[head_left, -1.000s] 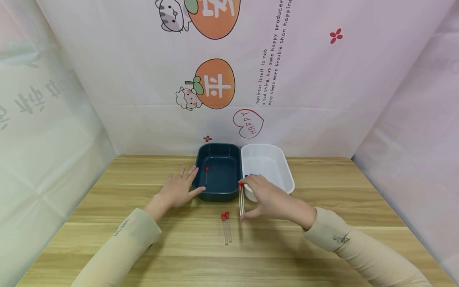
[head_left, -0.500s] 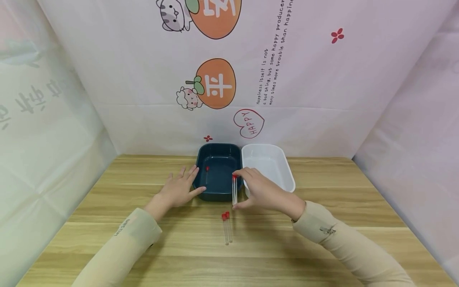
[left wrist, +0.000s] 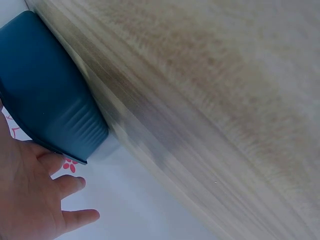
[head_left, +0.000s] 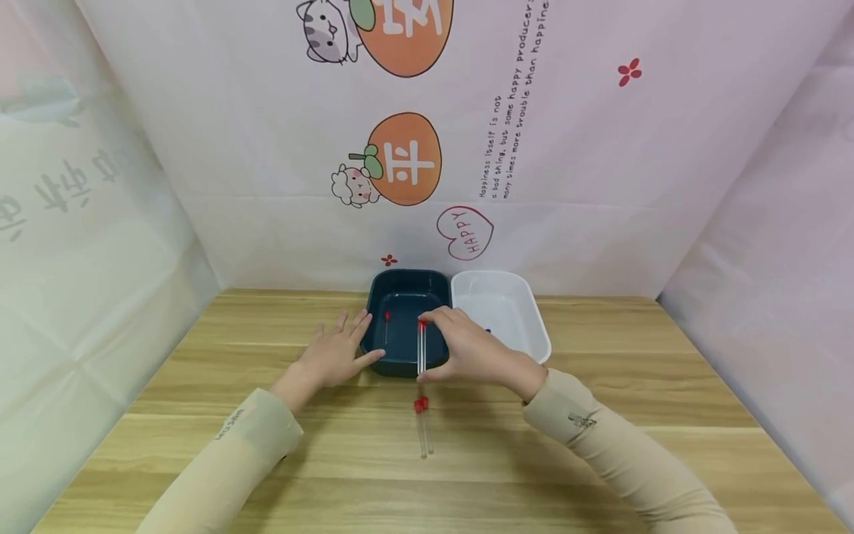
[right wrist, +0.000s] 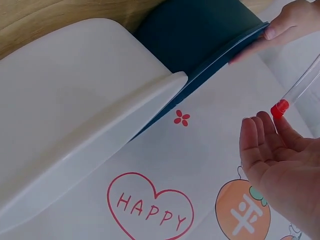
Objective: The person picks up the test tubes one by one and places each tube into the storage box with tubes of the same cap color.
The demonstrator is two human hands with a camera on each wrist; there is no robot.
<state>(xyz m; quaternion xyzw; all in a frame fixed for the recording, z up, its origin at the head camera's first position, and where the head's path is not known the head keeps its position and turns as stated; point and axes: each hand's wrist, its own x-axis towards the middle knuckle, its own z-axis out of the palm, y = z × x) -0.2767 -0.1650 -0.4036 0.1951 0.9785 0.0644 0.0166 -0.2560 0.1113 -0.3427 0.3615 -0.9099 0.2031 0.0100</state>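
My right hand pinches a clear test tube with a red cap between thumb and fingertips, above the dark blue tray. In the right wrist view the red cap touches the fingertips, while the tube's lower end is out of frame. My left hand rests on the tray's left rim with fingers spread, and the left wrist view shows its fingers along that rim. Inside the tray lies one red-capped tube. Two more red-capped tubes lie side by side on the table in front.
A white tray stands against the dark one's right side. A small blue item shows inside it, partly hidden by my right hand. Behind both trays rises a printed white cloth. Wooden tabletop surrounds them.
My right hand has carried the red-capped tube leftward, from the white tray's near left corner to above the dark blue tray. The left hand stays on the rim.
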